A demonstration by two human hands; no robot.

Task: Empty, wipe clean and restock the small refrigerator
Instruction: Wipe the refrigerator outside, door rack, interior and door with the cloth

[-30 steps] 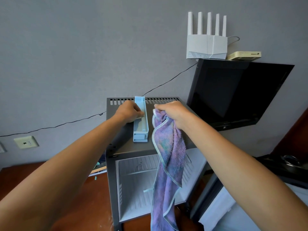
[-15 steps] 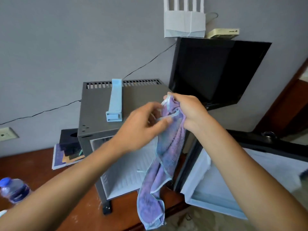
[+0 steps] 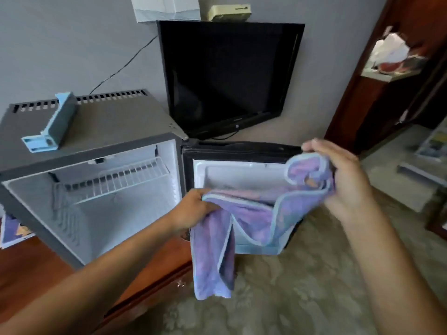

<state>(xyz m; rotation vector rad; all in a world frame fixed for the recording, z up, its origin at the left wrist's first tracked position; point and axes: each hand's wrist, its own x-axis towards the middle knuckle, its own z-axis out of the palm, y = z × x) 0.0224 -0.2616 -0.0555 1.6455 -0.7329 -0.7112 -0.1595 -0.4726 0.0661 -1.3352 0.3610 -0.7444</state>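
Observation:
A small grey refrigerator (image 3: 104,122) stands with its door (image 3: 242,153) swung open to the right. Its white inside holds only a wire shelf (image 3: 116,180). A light blue door shelf (image 3: 53,124) lies on the fridge's top. A purple cloth with a pale blue hem (image 3: 242,213) is stretched in front of the door's inner side. My left hand (image 3: 193,209) grips one edge of the cloth. My right hand (image 3: 343,182) holds the bunched other end higher up. The cloth's lower part hangs loose.
A black television (image 3: 229,76) leans on the wall behind the door, with a white router (image 3: 167,8) and a beige box (image 3: 229,12) above it. The fridge rests on a wooden surface (image 3: 29,269). Patterned floor (image 3: 290,298) lies below. A dark wooden doorway (image 3: 362,93) stands to the right.
My left hand left the blue door shelf on the fridge's top and took hold of the cloth. Both hands pulled the cloth apart and lowered it in front of the open door.

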